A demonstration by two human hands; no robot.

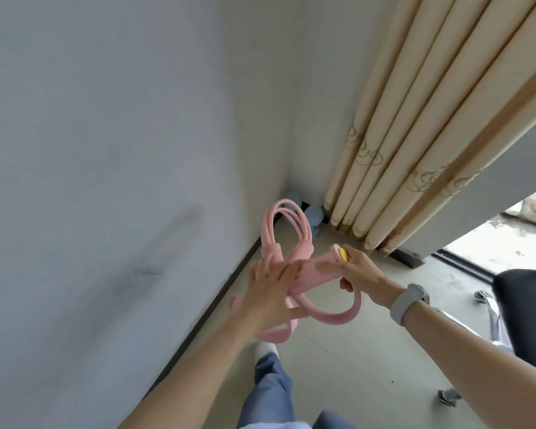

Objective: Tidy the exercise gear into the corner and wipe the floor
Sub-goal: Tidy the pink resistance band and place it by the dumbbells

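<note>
Frame centre: left hand [274, 284] fingers spread, pressing pink pedal puller [307, 274]; right hand [361, 270] gripping its end; blue dumbbells [314, 216] in corner behind.

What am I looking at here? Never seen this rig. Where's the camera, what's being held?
There is no machine: a person wears one wide-angle camera on the head, looking forward and down, so the two bare arms reach in from the bottom. The left hand lies with spread fingers against a pink resistance band, a pull-rope exerciser with looped tubes. The right hand, with a grey watch on its wrist, grips the band's other end near a yellow part. Beyond, in the room corner, pale blue gear sits on the floor between the wall and the beige curtain. The picture is slightly blurred.
</note>
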